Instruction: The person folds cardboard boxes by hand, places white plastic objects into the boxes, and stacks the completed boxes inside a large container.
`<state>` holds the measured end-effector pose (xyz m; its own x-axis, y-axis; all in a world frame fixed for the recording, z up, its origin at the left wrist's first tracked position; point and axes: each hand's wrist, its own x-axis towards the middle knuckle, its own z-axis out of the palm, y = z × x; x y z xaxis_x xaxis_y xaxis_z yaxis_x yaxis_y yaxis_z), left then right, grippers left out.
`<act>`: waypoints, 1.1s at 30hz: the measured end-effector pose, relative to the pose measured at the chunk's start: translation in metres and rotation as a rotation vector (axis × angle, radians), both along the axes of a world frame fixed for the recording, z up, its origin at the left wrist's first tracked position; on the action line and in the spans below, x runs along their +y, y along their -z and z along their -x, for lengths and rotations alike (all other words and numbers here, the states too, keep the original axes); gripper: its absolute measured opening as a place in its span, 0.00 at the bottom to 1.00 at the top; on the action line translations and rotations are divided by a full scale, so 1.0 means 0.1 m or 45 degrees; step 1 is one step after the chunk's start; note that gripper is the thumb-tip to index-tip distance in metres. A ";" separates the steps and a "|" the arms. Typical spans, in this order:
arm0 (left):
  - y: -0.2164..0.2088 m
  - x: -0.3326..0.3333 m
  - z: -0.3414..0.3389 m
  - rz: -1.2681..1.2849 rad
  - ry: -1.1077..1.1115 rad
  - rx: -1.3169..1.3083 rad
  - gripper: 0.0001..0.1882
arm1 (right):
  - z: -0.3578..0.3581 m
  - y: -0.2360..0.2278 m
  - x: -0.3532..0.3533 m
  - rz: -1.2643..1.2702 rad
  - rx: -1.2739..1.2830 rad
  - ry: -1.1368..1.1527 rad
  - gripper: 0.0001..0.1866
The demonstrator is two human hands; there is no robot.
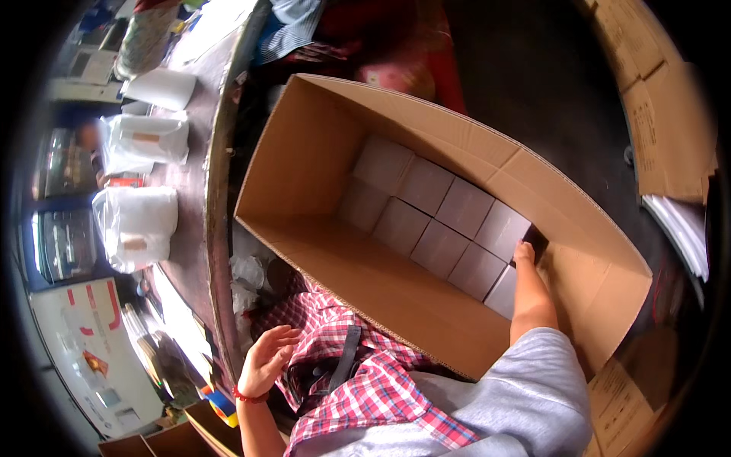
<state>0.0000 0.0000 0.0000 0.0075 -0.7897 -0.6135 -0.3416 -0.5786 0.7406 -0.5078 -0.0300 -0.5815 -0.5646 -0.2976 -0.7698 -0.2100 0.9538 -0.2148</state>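
Nine pale boxes (428, 185) show in rows of four and five inside one open-topped carton (365, 263) beside the bench (202, 175), its long axis slanting from upper left to lower right. Hands apart: the right hand (524, 253) touches an end box, grip unclear; the left hand (266, 361), empty, hangs outside, fingers loosely spread.

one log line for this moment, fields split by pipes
left hand: empty, near red checked fabric | right hand: inside open carton, at pale end box | box rows: two, inside carton
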 end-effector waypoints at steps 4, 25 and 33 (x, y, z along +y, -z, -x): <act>-0.53 0.16 -0.42 -0.012 -0.049 -0.131 0.21 | -0.47 -0.27 -0.18 -0.204 0.086 -0.738 0.18; 0.18 1.82 -3.14 -0.117 -0.894 -1.591 0.58 | -3.50 -5.62 -1.70 1.777 -0.767 -1.137 0.10; 0.46 2.04 -3.48 0.437 -1.009 -1.624 0.41 | -6.48 -5.66 -0.69 2.124 -0.805 -2.882 0.35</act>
<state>0.3475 0.2038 -0.0463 0.8414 -0.4269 0.3315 -0.5281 -0.7800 0.3358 0.1404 -0.0991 -0.0159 0.8910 0.1512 0.4282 0.3145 -0.8856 -0.3417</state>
